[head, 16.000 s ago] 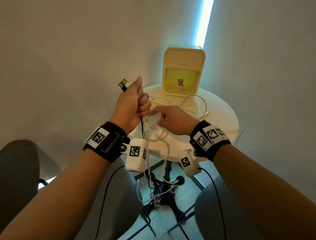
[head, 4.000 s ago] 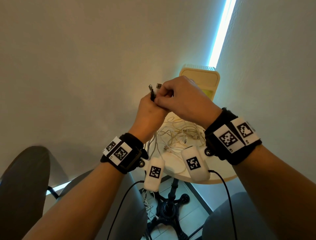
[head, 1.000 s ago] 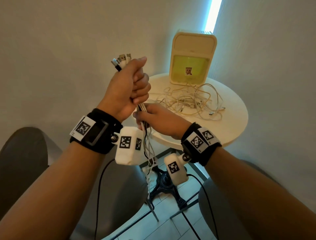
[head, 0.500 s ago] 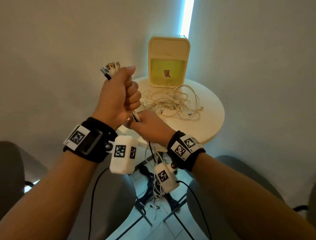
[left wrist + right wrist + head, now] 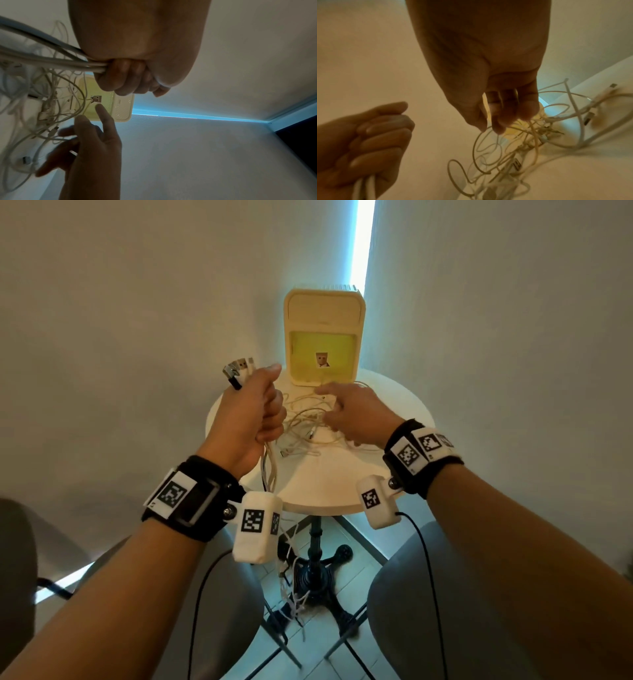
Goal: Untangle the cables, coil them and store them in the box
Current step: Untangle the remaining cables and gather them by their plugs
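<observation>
A person's left hand (image 5: 251, 414) is clenched around a bundle of pale cables (image 5: 268, 470), raised above the near-left edge of a small round white table (image 5: 394, 419), with a cluster of metal USB plugs (image 5: 238, 369) sticking up out of the fist and the cords hanging down past the table edge toward the floor. The right hand (image 5: 356, 414) grasps nothing, its fingers loosely spread with the forefinger extended, just above a tangled heap of thin white cables (image 5: 305, 429) lying on the tabletop. Behind the heap, at the table's far edge against the wall corner, stands an upright cream plastic box with a yellow-green front panel (image 5: 323, 337). Both wrists wear black bands with printed square markers (image 5: 416, 451). A black cast-iron pedestal base (image 5: 317, 577) supports the table on a tiled floor.
</observation>
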